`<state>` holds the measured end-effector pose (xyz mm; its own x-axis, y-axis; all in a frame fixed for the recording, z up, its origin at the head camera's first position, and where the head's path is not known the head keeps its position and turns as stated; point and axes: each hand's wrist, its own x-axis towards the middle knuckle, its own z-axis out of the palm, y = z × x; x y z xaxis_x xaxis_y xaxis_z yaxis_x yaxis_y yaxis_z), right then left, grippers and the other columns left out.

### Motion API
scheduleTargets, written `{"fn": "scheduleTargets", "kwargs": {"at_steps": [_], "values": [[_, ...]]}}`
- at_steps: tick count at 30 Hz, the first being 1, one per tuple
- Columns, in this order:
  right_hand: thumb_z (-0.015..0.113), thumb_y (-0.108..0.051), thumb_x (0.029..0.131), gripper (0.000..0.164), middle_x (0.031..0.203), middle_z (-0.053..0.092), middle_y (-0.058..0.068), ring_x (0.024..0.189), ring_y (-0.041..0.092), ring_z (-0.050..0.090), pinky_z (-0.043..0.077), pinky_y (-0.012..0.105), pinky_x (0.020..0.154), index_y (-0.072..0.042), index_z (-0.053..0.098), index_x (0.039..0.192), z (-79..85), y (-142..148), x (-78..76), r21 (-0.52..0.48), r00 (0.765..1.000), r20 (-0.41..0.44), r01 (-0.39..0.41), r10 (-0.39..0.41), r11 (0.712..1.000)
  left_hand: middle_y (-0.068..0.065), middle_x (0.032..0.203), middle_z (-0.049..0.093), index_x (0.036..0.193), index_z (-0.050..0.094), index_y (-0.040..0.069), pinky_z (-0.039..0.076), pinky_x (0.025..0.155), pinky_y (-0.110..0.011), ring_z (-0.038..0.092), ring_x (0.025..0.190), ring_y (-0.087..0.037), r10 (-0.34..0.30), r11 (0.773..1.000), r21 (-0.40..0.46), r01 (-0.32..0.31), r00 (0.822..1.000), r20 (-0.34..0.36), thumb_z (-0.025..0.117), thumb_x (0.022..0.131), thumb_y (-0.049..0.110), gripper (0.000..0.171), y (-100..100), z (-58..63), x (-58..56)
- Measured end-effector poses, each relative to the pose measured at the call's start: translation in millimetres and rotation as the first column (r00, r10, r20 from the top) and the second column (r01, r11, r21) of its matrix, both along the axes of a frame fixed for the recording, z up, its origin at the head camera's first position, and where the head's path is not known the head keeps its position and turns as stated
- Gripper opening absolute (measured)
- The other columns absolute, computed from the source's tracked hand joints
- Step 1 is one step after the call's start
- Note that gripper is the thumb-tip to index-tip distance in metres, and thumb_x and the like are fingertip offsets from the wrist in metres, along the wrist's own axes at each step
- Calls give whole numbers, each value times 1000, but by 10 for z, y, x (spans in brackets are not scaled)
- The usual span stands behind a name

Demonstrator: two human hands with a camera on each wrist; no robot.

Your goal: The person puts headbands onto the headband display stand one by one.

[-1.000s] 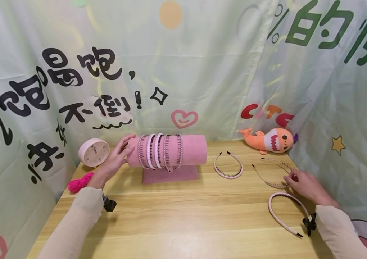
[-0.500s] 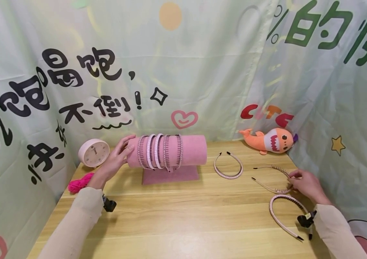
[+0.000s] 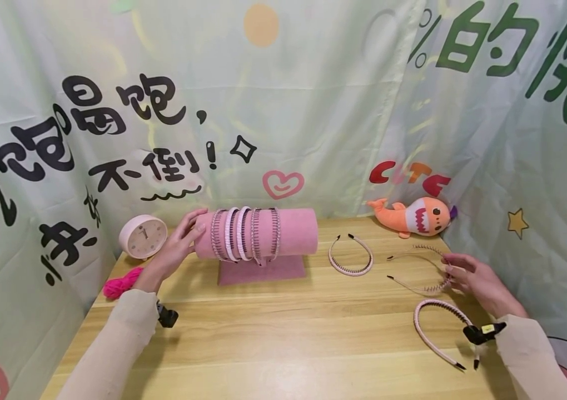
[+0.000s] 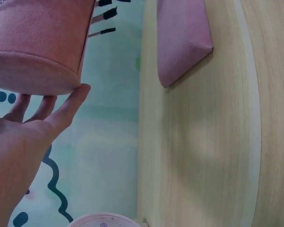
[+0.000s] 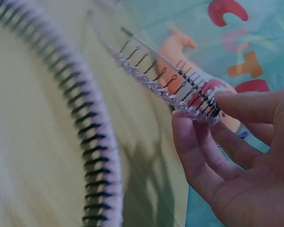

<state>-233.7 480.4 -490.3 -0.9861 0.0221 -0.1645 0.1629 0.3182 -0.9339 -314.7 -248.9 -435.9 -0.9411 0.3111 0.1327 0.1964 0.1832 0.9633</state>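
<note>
In the head view my left hand (image 3: 183, 239) touches the left end of a pink padded roll stand (image 3: 298, 230). The left wrist view shows its extended fingers (image 4: 71, 109) against the roll's end. Several headbands (image 3: 235, 233) circle the roll. At the right, my right hand (image 3: 483, 283) pinches a thin beaded headband (image 3: 436, 288) with toothed combs at its bend, its dark tips pointing left. In the right wrist view, the thumb and fingers grip this headband (image 5: 165, 92) above the table. A thicker pink headband (image 3: 426, 333) lies just in front of that hand.
Another pink headband (image 3: 356, 271) lies right of the stand. An orange plush toy (image 3: 413, 216) rests at the back right. A round pink clock (image 3: 143, 236) and bright pink yarn-like bundle (image 3: 122, 284) sit at the left. Printed cloth (image 3: 313, 111) hangs behind the table (image 3: 263, 344).
My right hand has lifted the thin headband off the table and tilted it, shifting slightly right. My left hand stays at the roll's end.
</note>
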Motion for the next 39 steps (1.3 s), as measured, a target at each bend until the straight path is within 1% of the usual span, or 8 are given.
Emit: {"fn": "scheduleTargets", "kwargs": {"at_steps": [4,7,14,19,26,29,33,39], "values": [[62,-21,113,37,119,66,-34,106,-4,68,62,20,89,-18,55,150,83,-42,1,-109,999,-5,-38,37,993,-16,176,26,173,25,22,55,102,-24,45,142,-16,1,1000,-3,-1,1000,1,44,119,36,59,-4,-3,6],[65,-19,111,34,121,69,-29,106,-4,68,62,19,89,-23,60,145,132,-75,-1,-190,999,-13,-48,47,981,-16,176,26,173,25,22,55,102,-25,45,143,-17,1,1000,-5,-1,1000,2,44,119,36,59,-5,-3,11],[60,-13,113,35,126,71,-23,108,1,69,62,20,90,-24,65,146,205,-152,-15,-270,991,-107,-109,83,957,-16,176,26,173,25,22,55,102,-24,44,144,-17,2,1000,-3,-2,1000,2,44,119,36,59,-8,-5,8],[60,-14,113,35,131,70,-21,108,2,69,62,20,90,-20,63,148,300,-244,-40,-251,984,-147,-132,97,959,-16,175,27,172,26,23,56,101,-24,45,143,-17,0,1000,-3,0,1000,1,45,119,37,59,-15,-23,9],[64,-23,112,46,136,62,-18,108,3,69,62,19,89,-11,55,156,526,-465,-64,-131,981,-172,-113,90,985,-16,176,26,172,27,24,55,102,-25,44,145,-20,1,1000,-2,-1,1000,-3,45,119,37,58,-27,-34,4],[64,-22,112,47,135,63,-17,105,2,70,62,19,89,-8,55,156,639,-569,-80,-110,975,-199,-123,99,986,-15,175,27,172,28,25,56,102,-25,45,144,-18,4,1000,6,-4,1000,2,46,118,37,58,-22,-32,2],[66,-22,111,40,130,68,-17,104,1,73,62,19,88,-13,60,149,779,-703,-115,-98,969,-222,-129,104,987,-16,174,29,171,28,23,56,102,-26,47,141,-15,5,1000,21,-5,1000,4,46,118,36,57,-13,-26,-1],[65,-21,111,44,137,64,-11,108,4,75,63,21,91,-7,59,153,939,-953,-208,-80,950,-272,-180,152,980,-15,175,28,172,27,24,55,102,-24,45,143,-16,-1,1000,20,1,1000,6,46,119,36,58,-13,-15,1]]}}
